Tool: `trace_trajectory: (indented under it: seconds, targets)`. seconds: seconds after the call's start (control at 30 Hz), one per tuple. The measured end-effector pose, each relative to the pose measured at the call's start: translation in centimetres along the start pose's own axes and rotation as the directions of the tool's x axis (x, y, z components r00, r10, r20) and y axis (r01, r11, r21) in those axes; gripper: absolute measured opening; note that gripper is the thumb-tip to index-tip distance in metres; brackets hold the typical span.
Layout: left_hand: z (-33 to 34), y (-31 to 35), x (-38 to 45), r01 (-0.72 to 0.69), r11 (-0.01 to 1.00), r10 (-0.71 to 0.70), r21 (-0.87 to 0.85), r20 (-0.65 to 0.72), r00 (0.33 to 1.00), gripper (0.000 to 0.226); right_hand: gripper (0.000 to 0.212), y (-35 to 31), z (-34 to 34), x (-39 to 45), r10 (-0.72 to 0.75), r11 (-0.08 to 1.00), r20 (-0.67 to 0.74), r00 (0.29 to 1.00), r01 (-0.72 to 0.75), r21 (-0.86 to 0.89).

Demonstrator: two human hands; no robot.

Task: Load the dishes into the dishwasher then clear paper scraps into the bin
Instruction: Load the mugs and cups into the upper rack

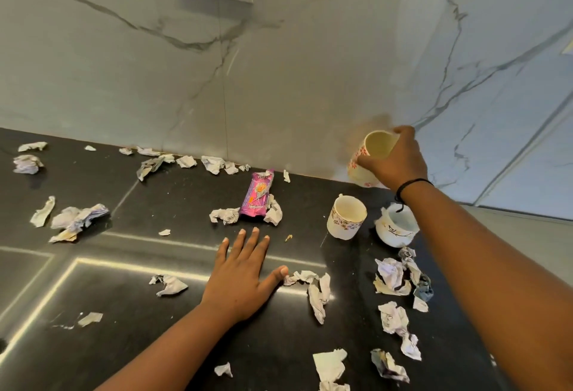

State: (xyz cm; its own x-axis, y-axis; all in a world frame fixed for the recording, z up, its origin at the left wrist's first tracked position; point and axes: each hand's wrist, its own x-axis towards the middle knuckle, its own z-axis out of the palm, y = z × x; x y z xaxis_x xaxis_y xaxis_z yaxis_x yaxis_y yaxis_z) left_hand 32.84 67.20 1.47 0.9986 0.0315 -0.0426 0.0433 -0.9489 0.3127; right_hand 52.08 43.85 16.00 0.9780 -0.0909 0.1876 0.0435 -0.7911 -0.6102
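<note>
Gripping a red-patterned cup [361, 161] with the right hand [398, 159], fingers curled round its rim, holding it tilted and clear of the dark tabletop [186, 201] near the marble wall. Resting the left hand [243, 276] flat on the tabletop, fingers straight and spread. Leaving two more cups [345, 218] [395, 229] standing just below the raised one. Lying scattered all over: crumpled paper scraps [393, 276], with a pink wrapper [258, 196] near the middle.
</note>
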Motion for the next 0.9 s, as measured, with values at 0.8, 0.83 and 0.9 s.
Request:
trace_trajectory:
  seconds: [0.8,0.83,0.9]
  targets:
    - [-6.2,27.3,-16.6,-0.027,0.151,0.724,-0.988,0.092,0.683,0.062,0.085,9.0,-22.0,-41.1,0.358,0.595,0.158,0.92,-0.355,0.721]
    - [-5.8,28.6,-17.4,0.019,0.122,0.753,-0.992,0.105,0.649,0.057,0.089,10.3,-22.2,-42.6,0.386,0.503,0.228,0.894,-0.411,0.76]
    - [-4.3,31.4,-19.1,0.102,0.112,0.805,-0.988,0.15,0.574,0.065,0.093,13.0,-22.7,-45.9,0.398,0.298,0.348,0.849,-0.479,0.826]
